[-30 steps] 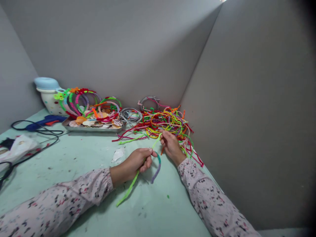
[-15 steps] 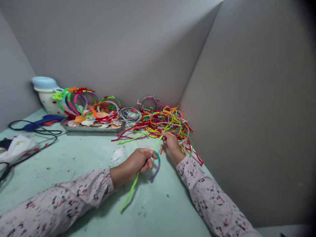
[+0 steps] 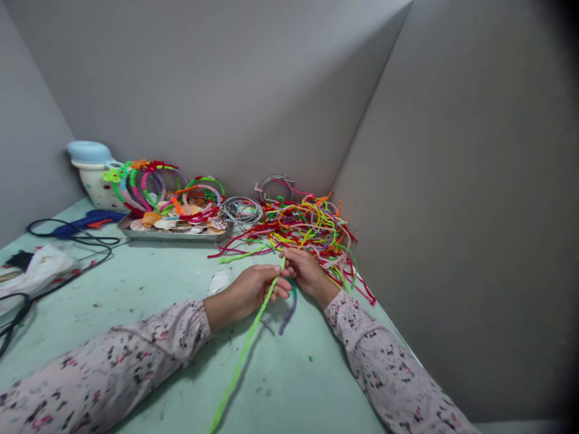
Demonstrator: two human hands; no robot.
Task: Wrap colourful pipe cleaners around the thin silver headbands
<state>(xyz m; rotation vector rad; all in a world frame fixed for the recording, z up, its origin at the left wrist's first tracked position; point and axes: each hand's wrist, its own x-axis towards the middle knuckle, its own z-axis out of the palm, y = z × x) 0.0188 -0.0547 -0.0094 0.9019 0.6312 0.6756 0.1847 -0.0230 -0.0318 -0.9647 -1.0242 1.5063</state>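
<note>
Both hands pinch the far end of a green pipe cleaner [image 3: 239, 361] with closed fingers, left hand [image 3: 251, 290] just nearer than right hand [image 3: 306, 272], its length lying from them across the worktop [image 3: 149, 283] toward the person, away from the tangled pile [image 3: 310, 224].

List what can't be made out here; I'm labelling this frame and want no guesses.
Head view:
green pipe cleaner: lower end cut off by the bottom edge.
curved band: upper part hidden under the left hand.
tray: pieces in it too small to identify.
black cable: runs off the left edge.
</note>
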